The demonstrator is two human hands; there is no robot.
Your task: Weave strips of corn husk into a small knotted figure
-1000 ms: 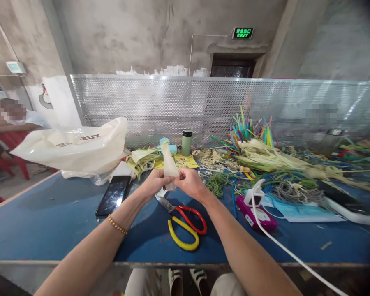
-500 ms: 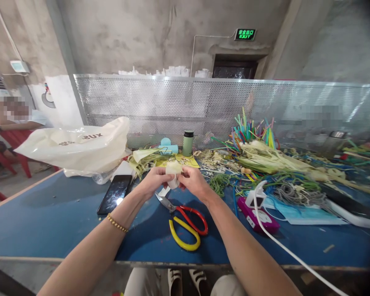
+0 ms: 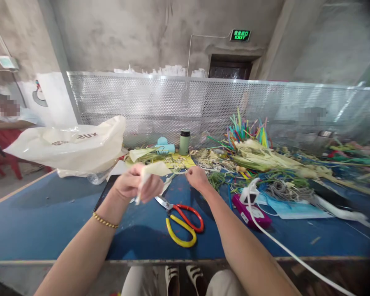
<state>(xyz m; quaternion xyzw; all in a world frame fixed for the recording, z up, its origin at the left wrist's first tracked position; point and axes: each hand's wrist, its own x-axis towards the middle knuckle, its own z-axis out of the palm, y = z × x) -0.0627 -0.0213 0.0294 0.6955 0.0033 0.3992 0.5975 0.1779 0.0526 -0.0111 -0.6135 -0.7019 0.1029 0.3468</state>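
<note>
My left hand (image 3: 128,183) is closed around a pale piece of corn husk (image 3: 156,167), raised above the table and partly blurred by motion. To its right, my right hand (image 3: 197,178) is also closed, and a thin pale husk strip (image 3: 176,173) runs leftward from its fingertips. Between and below the hands lie scissors (image 3: 169,206) with one red and one yellow handle loop, their blade tips pointing up-left. Beneath my left wrist, a black phone (image 3: 104,195) is partly covered.
A cream plastic bag (image 3: 64,150) sits at left. Behind my hands stands a green bottle (image 3: 184,144). At right are corn husks (image 3: 259,155), grey cord (image 3: 291,191), a purple power box (image 3: 249,211) with a white cable (image 3: 274,242), and a blue mask (image 3: 299,209).
My hands have parted from working together at the husk piece. The left moved left and nearer with it; the right moved slightly right with a thin strip. The view shifted slightly.
</note>
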